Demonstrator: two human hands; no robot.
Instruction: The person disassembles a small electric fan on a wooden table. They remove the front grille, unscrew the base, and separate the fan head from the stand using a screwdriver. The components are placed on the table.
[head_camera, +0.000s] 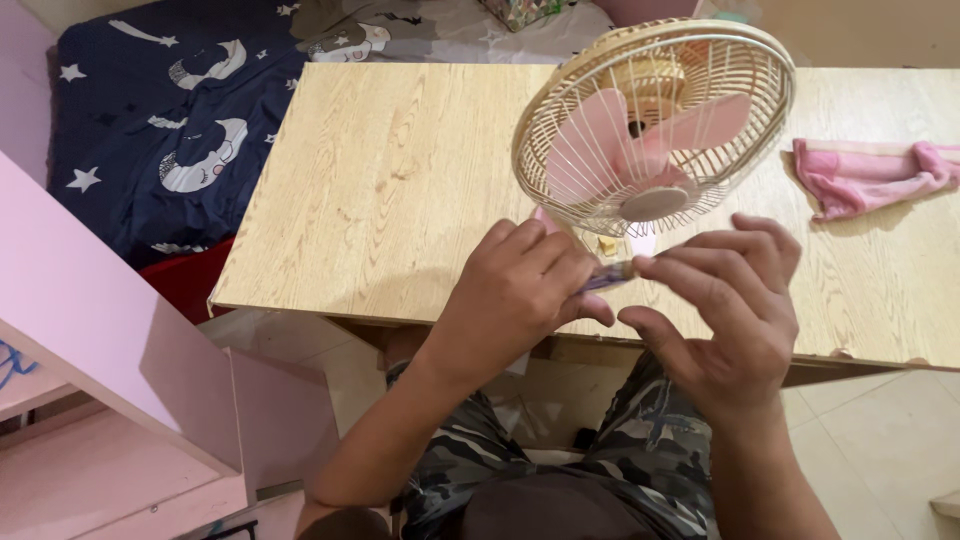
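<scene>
A small table fan (655, 125) with a cream wire cage and pink blades stands on the wooden table (400, 180), tilted toward me. My left hand (520, 295) is closed around a small purple tool (608, 276), seemingly a screwdriver handle, just below the fan's base. My right hand (725, 310) has its fingers spread, with the fingertips touching the tool's tip. Both hands hover at the table's near edge, over my lap in camouflage trousers.
A pink cloth (870, 175) lies on the table at the right. A dark blue blanket (170, 120) with moons and stars covers a bed at the back left. Pink furniture (90, 330) stands at my left. Tiled floor shows below.
</scene>
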